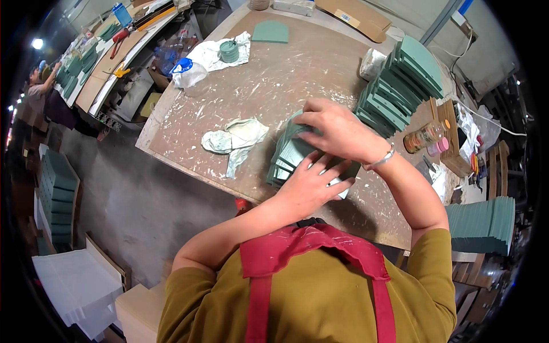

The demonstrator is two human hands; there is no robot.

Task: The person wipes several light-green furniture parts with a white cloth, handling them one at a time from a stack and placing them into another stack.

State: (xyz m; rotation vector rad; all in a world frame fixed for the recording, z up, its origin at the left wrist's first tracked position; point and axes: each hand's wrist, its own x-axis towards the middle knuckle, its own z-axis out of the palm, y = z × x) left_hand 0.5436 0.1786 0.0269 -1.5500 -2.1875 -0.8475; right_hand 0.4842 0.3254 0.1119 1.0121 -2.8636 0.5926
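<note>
A small stack of green boards (pixel 278 167) with slanted, fanned edges lies near the front edge of the table, partly under both my hands. My left hand (pixel 309 186) rests on the near side of the stack, its fingers spread out flat. Above it, my right hand (pixel 337 130), with a bracelet at the wrist, reaches over the top of the stack. Its fingers bend down and close near the top board; whatever they pinch is hidden. Pale patches show on the stack between the hands. Left of it lies a crumpled whitish cloth (pixel 237 141).
Tall leaning stacks of green boards (pixel 394 86) stand on the right, beside bottles (pixel 423 136). A blue-capped jug (pixel 189 73), a green round container (pixel 229 51) on a cloth and one green board (pixel 270 32) lie farther back. Another person (pixel 43 88) works at a far-left bench.
</note>
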